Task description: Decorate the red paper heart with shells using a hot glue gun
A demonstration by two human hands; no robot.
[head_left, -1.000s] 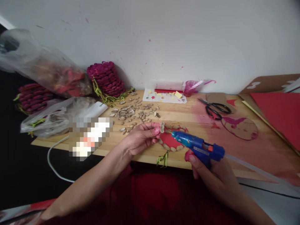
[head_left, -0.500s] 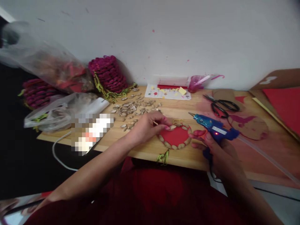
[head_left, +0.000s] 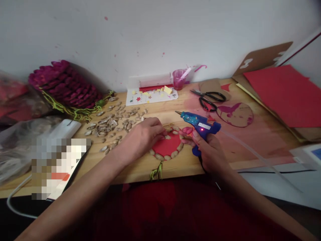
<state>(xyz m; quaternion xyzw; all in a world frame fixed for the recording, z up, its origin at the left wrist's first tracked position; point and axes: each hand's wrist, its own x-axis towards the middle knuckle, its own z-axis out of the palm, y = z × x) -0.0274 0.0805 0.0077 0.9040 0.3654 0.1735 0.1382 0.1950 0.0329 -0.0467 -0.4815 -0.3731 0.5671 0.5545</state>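
Note:
A round red disc lies on the table, ringed along its edge with pale brown nutshells. My left hand is over the disc's left side, its fingertips pinched on a single nutshell just inside the upper rim. My right hand is closed round the handle of a blue glue gun, whose red light glows. The gun's metal nozzle points up and left, above the disc's far edge. A clear glue stick trails from its back. Green yarn shows at the disc's near edge.
Loose nutshells are scattered left of the disc. Beyond stand a purple woven basket, a star sticker sheet and a pink cup. Scissors, a cardboard oval and red sheets lie right. A bright phone-like screen is left.
The view has swung to the right, so the table's things appear farther left. My left hand still pinches the nutshell at the disc; the glue gun is slightly higher and nearer the disc's middle.

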